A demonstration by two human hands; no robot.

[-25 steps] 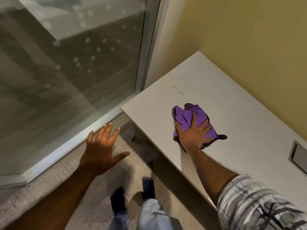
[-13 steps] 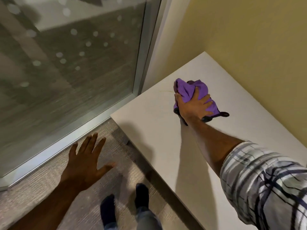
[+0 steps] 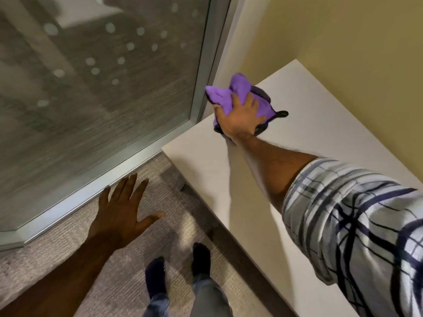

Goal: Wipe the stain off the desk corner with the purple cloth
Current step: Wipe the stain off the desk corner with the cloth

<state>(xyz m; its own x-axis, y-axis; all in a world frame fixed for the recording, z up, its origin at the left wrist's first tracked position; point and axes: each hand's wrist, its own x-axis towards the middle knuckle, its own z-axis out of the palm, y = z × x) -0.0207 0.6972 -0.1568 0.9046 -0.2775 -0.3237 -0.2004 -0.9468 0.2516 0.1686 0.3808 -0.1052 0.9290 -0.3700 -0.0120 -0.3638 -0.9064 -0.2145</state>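
A bunched purple cloth with a dark trim lies at the far left edge of the white desk, partly hanging over that edge. My right hand presses down on the cloth with its fingers spread over it. The stain is not visible; cloth and hand cover that spot. My left hand hovers over the carpet, left of the desk, fingers apart and holding nothing.
A frosted glass wall with a metal frame runs along the left, close to the desk's corner. A yellow wall backs the desk. My two feet stand on grey carpet beside the desk's front edge.
My right hand has slid the cloth away from me and leftward across the desk, over the spot where the stain showed, up to the far left edge. The left hand stayed open over the floor.
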